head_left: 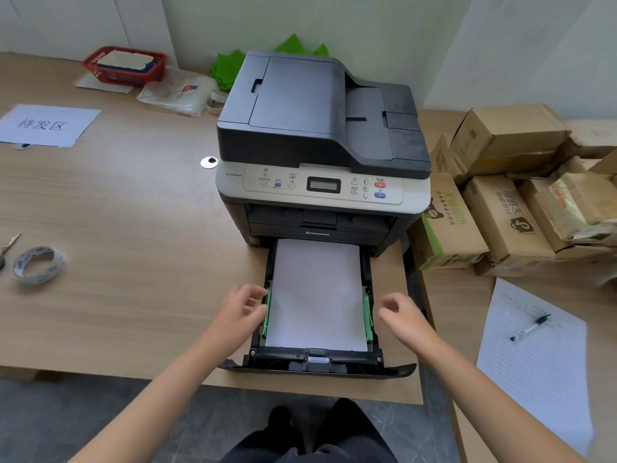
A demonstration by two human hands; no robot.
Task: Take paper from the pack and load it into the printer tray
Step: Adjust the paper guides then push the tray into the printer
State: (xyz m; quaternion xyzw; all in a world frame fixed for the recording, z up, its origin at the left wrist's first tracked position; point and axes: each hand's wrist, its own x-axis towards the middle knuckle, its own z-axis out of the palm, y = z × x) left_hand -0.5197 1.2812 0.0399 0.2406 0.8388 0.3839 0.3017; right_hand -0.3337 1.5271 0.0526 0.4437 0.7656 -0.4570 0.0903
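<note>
Left hand [238, 312] fingers loose, empty | right hand [400, 317] same | tray [314, 362] back hidden inside printer [320, 135]

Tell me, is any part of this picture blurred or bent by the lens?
Head view: both hands, left hand and right hand, show slight motion blur; the printer is sharp; the wide lens bends the table edges.
</note>
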